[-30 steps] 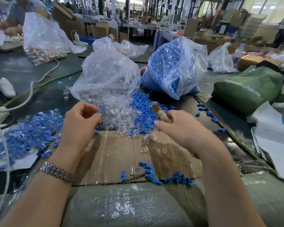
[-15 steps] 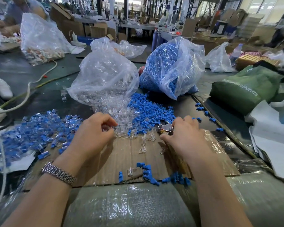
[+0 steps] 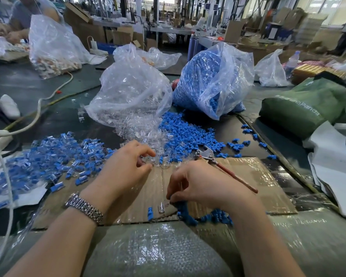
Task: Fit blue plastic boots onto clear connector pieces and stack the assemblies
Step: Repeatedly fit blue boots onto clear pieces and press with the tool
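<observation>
Finished pieces (image 3: 48, 156) lie heaped at left. The left hand (image 3: 126, 166) pinches at the clear connectors (image 3: 146, 136) spilled ahead; whether it grasps one cannot be told. The right hand (image 3: 200, 186) curls its fingertips into the near blue boots (image 3: 188, 213). These look light, stiff and slick, best pinched by their sides.

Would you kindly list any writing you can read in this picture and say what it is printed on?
"Panda": the end of a pale line of print on the green bag at the right; the letters before it are too blurred to read.
Nothing else is legible: the distant boxes and signs are too small and blurred.
</observation>
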`<state>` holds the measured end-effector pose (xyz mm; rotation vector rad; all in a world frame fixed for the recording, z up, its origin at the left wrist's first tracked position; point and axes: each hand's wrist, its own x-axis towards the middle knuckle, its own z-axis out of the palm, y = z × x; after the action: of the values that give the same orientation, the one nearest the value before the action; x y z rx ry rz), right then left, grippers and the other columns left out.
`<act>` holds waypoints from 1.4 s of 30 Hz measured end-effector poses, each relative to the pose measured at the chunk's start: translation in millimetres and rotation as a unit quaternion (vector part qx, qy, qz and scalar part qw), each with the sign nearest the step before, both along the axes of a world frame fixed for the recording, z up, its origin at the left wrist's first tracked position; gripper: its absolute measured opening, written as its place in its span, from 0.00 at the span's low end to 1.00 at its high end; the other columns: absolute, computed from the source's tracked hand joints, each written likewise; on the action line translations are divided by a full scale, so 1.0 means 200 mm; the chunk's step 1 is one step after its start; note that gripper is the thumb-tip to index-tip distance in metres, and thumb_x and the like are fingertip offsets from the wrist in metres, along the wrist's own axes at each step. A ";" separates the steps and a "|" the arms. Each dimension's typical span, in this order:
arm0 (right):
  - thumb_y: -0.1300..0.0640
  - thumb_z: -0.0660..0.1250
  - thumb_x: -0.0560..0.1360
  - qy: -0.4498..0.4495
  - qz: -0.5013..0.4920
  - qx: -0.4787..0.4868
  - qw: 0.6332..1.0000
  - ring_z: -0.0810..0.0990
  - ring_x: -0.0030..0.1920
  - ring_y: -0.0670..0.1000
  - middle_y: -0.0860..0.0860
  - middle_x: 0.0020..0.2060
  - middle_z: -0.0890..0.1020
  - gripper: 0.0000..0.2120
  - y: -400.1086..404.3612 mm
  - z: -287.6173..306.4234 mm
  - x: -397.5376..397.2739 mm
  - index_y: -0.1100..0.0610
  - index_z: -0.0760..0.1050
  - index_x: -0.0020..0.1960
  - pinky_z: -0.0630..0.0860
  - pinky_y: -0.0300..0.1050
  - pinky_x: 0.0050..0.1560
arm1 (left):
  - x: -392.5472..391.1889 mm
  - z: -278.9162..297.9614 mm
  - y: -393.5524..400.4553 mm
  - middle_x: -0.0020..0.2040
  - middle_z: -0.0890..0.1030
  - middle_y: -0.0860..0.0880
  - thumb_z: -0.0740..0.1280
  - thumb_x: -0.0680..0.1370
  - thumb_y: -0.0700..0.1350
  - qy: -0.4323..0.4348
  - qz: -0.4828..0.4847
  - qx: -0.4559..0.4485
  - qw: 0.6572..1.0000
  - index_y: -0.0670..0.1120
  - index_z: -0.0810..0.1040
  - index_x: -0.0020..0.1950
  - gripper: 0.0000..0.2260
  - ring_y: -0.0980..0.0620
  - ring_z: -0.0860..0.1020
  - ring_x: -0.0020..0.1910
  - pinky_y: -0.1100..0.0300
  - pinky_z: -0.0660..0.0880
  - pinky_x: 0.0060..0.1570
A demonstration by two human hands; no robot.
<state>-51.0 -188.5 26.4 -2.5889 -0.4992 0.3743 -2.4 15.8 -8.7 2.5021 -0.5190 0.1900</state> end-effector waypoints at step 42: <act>0.60 0.71 0.79 -0.090 -0.132 0.380 0.911 0.84 0.42 0.49 0.53 0.41 0.85 0.01 -0.01 -0.04 0.02 0.56 0.82 0.49 0.81 0.40 0.48 | -0.08 0.06 -0.08 0.39 0.85 0.40 0.78 0.68 0.48 0.152 -0.089 -0.386 0.906 0.45 0.80 0.45 0.12 0.46 0.83 0.33 0.61 0.79 0.33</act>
<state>-46.8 -190.0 17.9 -1.8897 -0.2687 -0.1431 -19.1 -1.1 4.0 1.6570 -0.4279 -0.0641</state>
